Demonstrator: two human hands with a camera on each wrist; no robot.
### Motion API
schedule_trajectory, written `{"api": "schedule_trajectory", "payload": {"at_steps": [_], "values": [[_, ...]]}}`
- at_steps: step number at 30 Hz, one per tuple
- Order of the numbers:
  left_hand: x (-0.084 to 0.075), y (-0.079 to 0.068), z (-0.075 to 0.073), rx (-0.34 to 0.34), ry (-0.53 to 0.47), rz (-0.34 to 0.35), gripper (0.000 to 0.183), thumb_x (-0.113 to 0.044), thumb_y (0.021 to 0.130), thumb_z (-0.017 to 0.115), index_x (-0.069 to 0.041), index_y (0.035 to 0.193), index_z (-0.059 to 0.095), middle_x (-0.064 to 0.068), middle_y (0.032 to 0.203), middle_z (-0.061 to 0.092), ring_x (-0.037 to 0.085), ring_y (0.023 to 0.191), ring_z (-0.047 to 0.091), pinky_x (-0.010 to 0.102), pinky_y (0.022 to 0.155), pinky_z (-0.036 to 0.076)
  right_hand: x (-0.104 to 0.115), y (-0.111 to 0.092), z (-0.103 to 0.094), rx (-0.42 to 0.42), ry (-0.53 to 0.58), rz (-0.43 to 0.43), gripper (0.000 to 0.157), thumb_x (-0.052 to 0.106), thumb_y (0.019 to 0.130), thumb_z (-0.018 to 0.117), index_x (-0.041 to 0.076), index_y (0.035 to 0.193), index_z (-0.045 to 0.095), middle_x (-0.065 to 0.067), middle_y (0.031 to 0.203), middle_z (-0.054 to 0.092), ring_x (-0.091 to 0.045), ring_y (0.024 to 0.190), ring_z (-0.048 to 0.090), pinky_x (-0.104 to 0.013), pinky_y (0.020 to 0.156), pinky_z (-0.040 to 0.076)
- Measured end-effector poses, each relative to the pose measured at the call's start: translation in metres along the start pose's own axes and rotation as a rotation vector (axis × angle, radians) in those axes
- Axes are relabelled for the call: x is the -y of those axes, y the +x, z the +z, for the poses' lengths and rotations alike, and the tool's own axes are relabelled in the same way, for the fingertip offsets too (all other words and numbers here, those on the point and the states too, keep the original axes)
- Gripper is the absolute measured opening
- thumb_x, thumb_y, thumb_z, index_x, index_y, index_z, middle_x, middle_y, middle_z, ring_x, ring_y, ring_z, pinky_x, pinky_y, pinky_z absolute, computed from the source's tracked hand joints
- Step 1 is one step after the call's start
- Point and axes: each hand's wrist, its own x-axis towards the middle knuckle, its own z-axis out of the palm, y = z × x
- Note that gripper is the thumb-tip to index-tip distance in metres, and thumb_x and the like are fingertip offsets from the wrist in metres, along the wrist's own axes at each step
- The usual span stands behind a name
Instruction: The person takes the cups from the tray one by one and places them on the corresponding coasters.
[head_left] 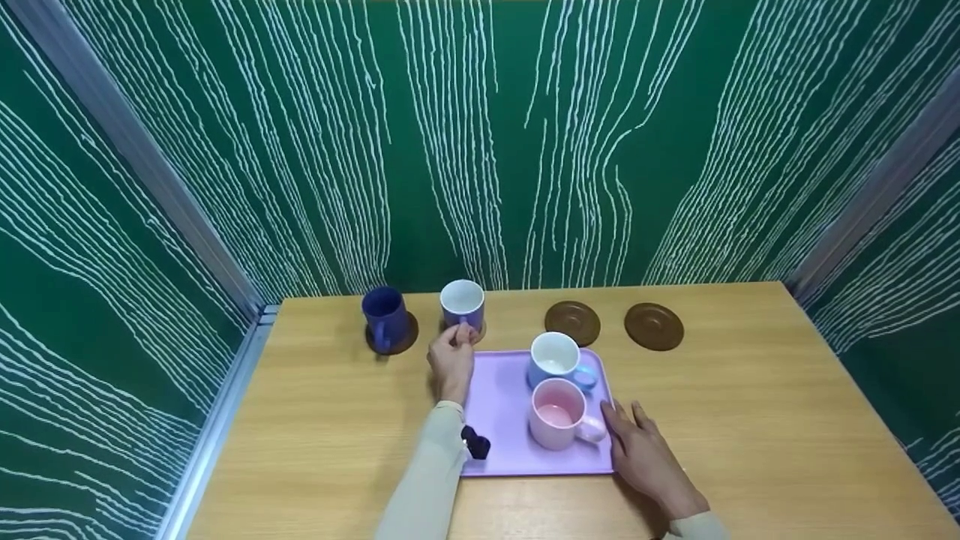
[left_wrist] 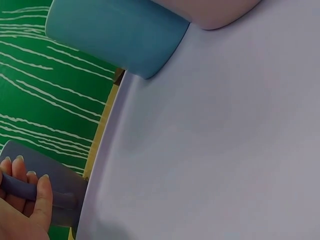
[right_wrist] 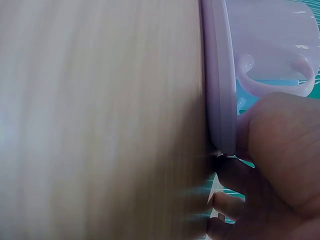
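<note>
My left hand [head_left: 452, 365] pinches the handle of a purple mug [head_left: 450, 319] with a white inside, standing at the back on a mostly hidden coaster. In the left wrist view, the fingers curl round that handle. My right hand [head_left: 649, 454] is at the right edge of a lilac tray [head_left: 499, 412]. Its thumb lies over the rim and its fingers are at the outer side, as the right wrist view shows. On the tray stand a light-blue mug [head_left: 553, 360] with a white inside and a pink mug [head_left: 557, 416], handles to the right.
A dark blue mug [head_left: 386, 319] stands on a brown coaster [head_left: 403, 341] at the back left. Two more brown coasters, one near the tray [head_left: 572, 322] and one farther right [head_left: 654, 326], lie along the back. Green white-lined panels [head_left: 517, 150] enclose the wooden table [head_left: 780, 420].
</note>
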Motion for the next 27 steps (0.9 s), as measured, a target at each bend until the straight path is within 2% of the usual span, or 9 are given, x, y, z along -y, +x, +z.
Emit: {"api": "schedule_trajectory", "payload": {"at_steps": [6, 14, 19, 27], "values": [[0.001, 0.001, 0.000, 0.007, 0.009, -0.013, 0.020, -0.039, 0.104, 0.063, -0.028, 0.099, 0.079, -0.007, 0.103, 0.076, 0.020, 0.102, 0.065, 0.047, 0.096, 0.046, -0.001, 0.000, 0.001, -0.003, -0.001, -0.007, 0.050, 0.012, 0.104, 0.054, 0.007, 0.153, 0.049, -0.016, 0.158, 0.046, -0.055, 0.149, 0.027, -0.070, 0.115, 0.030], [0.000, 0.001, -0.001, 0.013, -0.011, 0.005, 0.022, -0.040, 0.102, 0.065, -0.024, 0.101, 0.080, -0.004, 0.103, 0.075, 0.022, 0.099, 0.063, 0.044, 0.093, 0.046, 0.000, 0.000, 0.000, -0.019, 0.002, -0.014, 0.049, 0.010, 0.103, 0.055, 0.006, 0.152, 0.051, -0.017, 0.157, 0.047, -0.056, 0.147, 0.029, -0.071, 0.114, 0.031], [-0.001, 0.001, -0.004, 0.011, -0.011, 0.006, 0.029, -0.046, 0.101, 0.064, -0.022, 0.102, 0.081, -0.003, 0.100, 0.076, 0.021, 0.099, 0.065, 0.045, 0.096, 0.048, 0.001, -0.001, 0.000, -0.034, 0.001, -0.027, 0.049, 0.010, 0.102, 0.057, 0.005, 0.151, 0.052, -0.020, 0.154, 0.049, -0.058, 0.145, 0.031, -0.071, 0.114, 0.032], [-0.002, 0.000, -0.010, 0.004, -0.024, 0.001, 0.034, -0.048, 0.097, 0.067, -0.019, 0.108, 0.081, 0.000, 0.110, 0.076, 0.023, 0.108, 0.067, 0.047, 0.101, 0.050, 0.001, -0.001, 0.000, -0.018, -0.006, -0.006, 0.050, 0.012, 0.104, 0.055, 0.006, 0.153, 0.050, -0.018, 0.157, 0.047, -0.057, 0.147, 0.029, -0.071, 0.114, 0.031]]}}
